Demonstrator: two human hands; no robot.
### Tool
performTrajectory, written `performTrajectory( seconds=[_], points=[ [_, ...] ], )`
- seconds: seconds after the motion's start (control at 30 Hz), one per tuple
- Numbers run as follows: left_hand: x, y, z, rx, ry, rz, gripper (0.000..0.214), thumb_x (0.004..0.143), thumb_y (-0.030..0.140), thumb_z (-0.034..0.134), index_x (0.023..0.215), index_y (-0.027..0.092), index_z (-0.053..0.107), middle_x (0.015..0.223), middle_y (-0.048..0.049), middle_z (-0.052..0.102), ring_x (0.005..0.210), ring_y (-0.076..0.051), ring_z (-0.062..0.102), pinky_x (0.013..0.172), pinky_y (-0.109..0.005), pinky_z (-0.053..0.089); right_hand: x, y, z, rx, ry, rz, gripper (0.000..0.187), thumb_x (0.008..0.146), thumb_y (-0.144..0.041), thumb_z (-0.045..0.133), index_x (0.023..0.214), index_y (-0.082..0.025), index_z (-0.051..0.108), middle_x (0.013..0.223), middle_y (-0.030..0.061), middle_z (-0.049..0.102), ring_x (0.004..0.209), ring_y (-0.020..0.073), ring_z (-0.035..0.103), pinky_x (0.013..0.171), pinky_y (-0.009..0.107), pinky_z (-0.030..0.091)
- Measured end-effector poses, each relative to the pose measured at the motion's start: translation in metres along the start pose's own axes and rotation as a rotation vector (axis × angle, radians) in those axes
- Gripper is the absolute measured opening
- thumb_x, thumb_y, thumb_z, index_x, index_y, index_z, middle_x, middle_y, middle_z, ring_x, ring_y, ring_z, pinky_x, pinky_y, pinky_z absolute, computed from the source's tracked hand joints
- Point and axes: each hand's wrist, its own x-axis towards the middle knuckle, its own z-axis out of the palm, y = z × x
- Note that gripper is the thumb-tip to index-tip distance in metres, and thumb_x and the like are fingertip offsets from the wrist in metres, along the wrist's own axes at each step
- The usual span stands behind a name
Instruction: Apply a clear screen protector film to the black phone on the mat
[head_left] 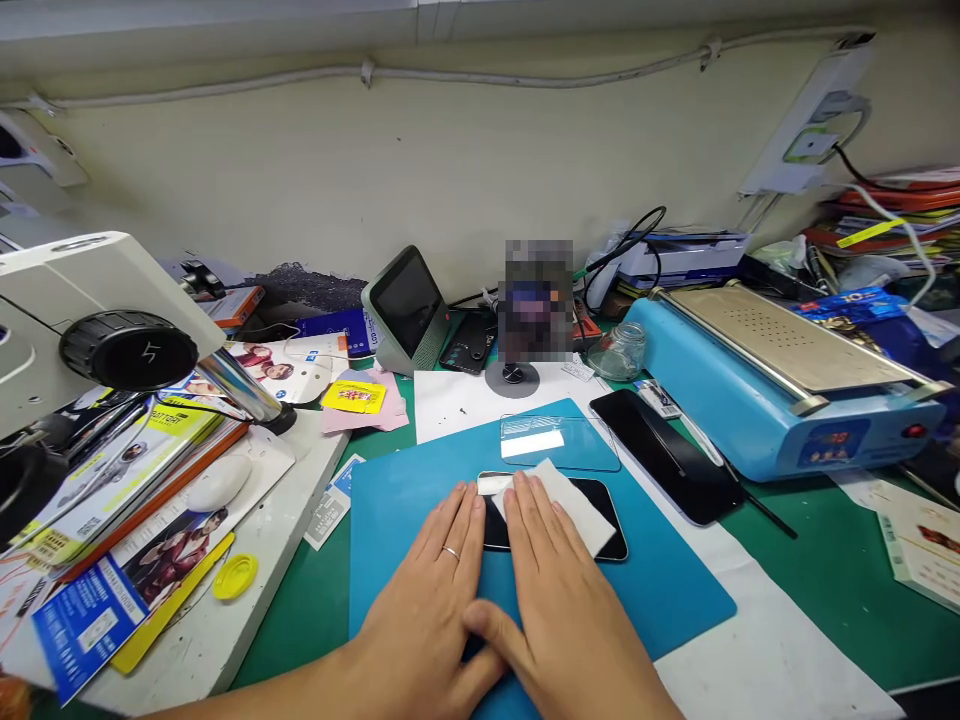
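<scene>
A phone [611, 520] with a dark screen and a light frame lies on a blue mat [420, 510]. A white wipe [577, 505] covers the middle of its screen. My right hand [559, 590] rests flat on the wipe, fingers stretched out and thumb toward my left hand. On the phone's left end lie the straight fingers of my left hand [442, 580], which wears a ring; they hide that part of the phone. A small white strip [493, 484] shows at the top edge between the hands. Just beyond lies a clear screen protector [561, 442].
Right of the mat are another black phone [660, 455], a pen-like tool [701, 435] and a blue heating plate machine [757, 400]. A glass jar [621, 352] and a smart display [409, 310] stand behind. A microscope [127, 320] overhangs booklets and a yellow cap [235, 577] at left.
</scene>
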Motion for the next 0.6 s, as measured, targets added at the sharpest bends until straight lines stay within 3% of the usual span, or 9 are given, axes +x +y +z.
performTrajectory(
  seconds=[0.07, 0.17, 0.33, 0.43, 0.6],
  points=[
    [0.001, -0.001, 0.001, 0.015, -0.014, -0.004, 0.115, 0.095, 0.040, 0.062, 0.153, 0.017, -0.034, 0.167, -0.0219, 0.003, 0.152, -0.043, 0.009, 0.117, -0.063, 0.034, -0.019, -0.001, 0.009, -0.044, 0.066, -0.060, 0.099, 0.091, -0.072, 0.042, 0.155, 0.004, 0.030, 0.159, 0.0273, 0.029, 0.145, 0.0422, 0.037, 0.108, 0.054, 0.048],
    [0.002, -0.001, 0.001, 0.034, -0.044, -0.037, 0.117, 0.094, 0.039, 0.063, 0.151, 0.019, -0.038, 0.167, -0.0222, 0.001, 0.152, -0.044, 0.011, 0.115, -0.065, 0.036, -0.025, -0.001, 0.008, -0.067, 0.051, -0.117, 0.100, 0.091, -0.074, 0.040, 0.152, 0.004, 0.036, 0.155, 0.0289, 0.035, 0.139, 0.0431, 0.045, 0.103, 0.052, 0.052],
    [0.001, 0.006, -0.005, 0.009, -0.027, -0.031, 0.112, 0.096, 0.039, 0.060, 0.153, 0.018, -0.035, 0.168, -0.0185, 0.005, 0.153, -0.040, 0.009, 0.119, -0.062, 0.032, 0.016, -0.001, -0.015, -0.003, -0.081, -0.021, 0.087, 0.097, -0.068, 0.034, 0.155, -0.004, 0.032, 0.161, 0.0216, 0.026, 0.146, 0.0384, 0.033, 0.111, 0.054, 0.045],
    [0.001, 0.006, -0.006, 0.008, -0.010, -0.029, 0.108, 0.097, 0.039, 0.058, 0.155, 0.017, -0.031, 0.168, -0.0177, 0.006, 0.154, -0.037, 0.008, 0.121, -0.059, 0.031, 0.026, -0.004, -0.017, 0.032, -0.084, -0.001, 0.085, 0.097, -0.067, 0.034, 0.157, -0.006, 0.028, 0.162, 0.0190, 0.022, 0.148, 0.0363, 0.029, 0.114, 0.054, 0.042],
    [0.005, -0.001, 0.005, 0.046, -0.007, -0.019, 0.118, 0.092, 0.041, 0.063, 0.153, 0.018, -0.035, 0.167, -0.0190, 0.004, 0.152, -0.042, 0.013, 0.118, -0.060, 0.035, -0.002, -0.012, -0.004, -0.056, 0.039, -0.064, 0.100, 0.089, -0.080, 0.034, 0.147, 0.001, 0.047, 0.152, 0.0259, 0.040, 0.137, 0.0402, 0.048, 0.106, 0.049, 0.051]
  ],
)
